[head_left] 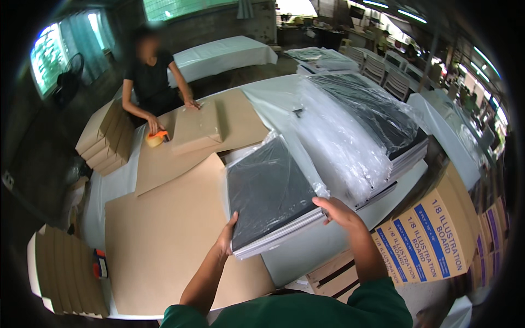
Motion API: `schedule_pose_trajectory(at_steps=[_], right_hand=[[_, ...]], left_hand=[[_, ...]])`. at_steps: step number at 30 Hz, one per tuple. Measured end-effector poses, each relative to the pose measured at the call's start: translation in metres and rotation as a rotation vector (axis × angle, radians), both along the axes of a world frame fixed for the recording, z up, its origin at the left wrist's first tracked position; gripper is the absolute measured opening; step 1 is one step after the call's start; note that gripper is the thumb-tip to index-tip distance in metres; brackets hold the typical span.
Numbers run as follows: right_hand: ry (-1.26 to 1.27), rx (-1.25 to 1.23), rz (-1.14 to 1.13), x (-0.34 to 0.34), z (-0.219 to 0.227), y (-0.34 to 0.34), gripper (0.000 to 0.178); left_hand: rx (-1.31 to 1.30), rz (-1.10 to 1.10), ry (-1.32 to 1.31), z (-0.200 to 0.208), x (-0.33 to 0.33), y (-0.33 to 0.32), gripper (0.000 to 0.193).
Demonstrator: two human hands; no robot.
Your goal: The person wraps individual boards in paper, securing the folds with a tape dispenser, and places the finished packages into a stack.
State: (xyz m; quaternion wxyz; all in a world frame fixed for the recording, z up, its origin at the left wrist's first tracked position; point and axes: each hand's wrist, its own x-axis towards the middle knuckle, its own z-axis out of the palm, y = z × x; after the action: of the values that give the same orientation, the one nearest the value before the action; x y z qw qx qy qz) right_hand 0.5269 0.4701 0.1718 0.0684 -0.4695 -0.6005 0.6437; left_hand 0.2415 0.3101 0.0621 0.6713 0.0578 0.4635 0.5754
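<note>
Hanging onto a plastic-covered black-topped board stack (269, 191), left hand (226, 236) and right hand (338, 211) pinched its near corners, brown paper (164, 251) lying left.

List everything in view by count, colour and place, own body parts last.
Board stack: one, dark-topped, front centre
Tables: several, pale-covered, centre and background
Other boards: several, dark-topped, right of centre
Plastic: uncountable, clear, over other boards
Co-worker: one, dark shirt, upper left
Parcel: one, brown, before co-worker
Paper: at least two sheets, brown, left of centre
Tape dispenser: one, orange, by co-worker's hand
Parcel piles: two, brown, left
Cartons: several, brown and blue, lower right
Chairs: several, pale, upper right
Background clutter: too small to itemise
Sleeves: two, green, bottom
Left hand: one, bare, board stack's left side
Right hand: one, bare, its right corner
</note>
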Motion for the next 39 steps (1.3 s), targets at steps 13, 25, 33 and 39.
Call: schedule_pose_trajectory(at_steps=[13,25,33,39], right_hand=[[0.129,-0.378,-0.088,-0.058,-0.089,-0.029,0.057],[0.768,0.426,0.112,-0.158,0.008,-0.152,0.047],[0.847,0.304,0.322,-0.278,-0.060,-0.257,0.047],[0.975,0.281,0.106,-0.318,-0.054,-0.275,0.074]], left_hand=[[-0.274,0.026,0.117,0.011,0.019,-0.088,0.069],[0.051,0.509,1.119,0.063,-0.057,-0.228,0.071],[-0.157,0.433,1.191,0.066,-0.160,-0.369,0.059],[0.487,0.806,0.959,0.099,-0.194,-0.388,0.082]])
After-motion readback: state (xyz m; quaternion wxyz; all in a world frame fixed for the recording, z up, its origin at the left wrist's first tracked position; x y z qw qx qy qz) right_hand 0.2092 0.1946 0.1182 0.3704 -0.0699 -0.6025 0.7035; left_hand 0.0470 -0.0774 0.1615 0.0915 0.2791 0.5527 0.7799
